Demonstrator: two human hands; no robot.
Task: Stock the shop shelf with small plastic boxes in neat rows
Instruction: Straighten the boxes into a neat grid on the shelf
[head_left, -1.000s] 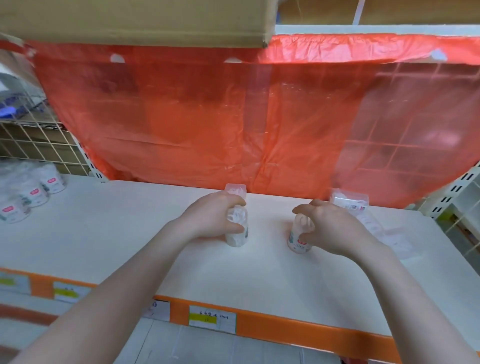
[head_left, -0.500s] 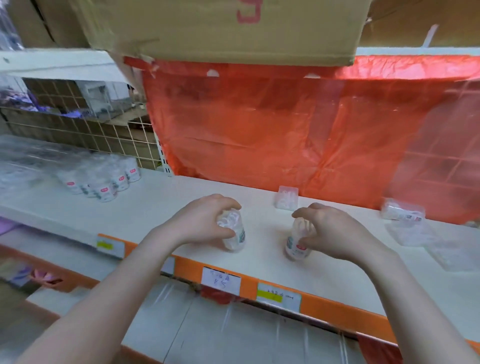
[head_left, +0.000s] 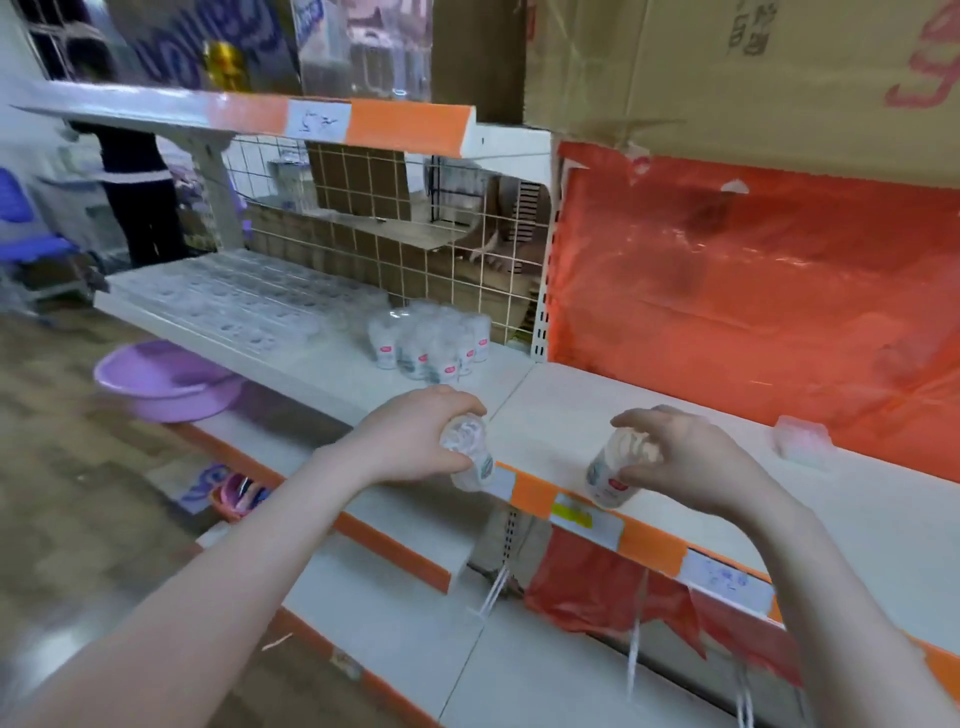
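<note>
each hand holds a clear box over the shelf edge.

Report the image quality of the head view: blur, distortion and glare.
Head view: motion blur smears the left side, the floor and purple basin; wide-angle distortion bends the shelf edge; the left hand and right hand with their clear containers are fairly sharp; soft sheen on the red plastic sheet; lighting even, shadows faint.
</note>
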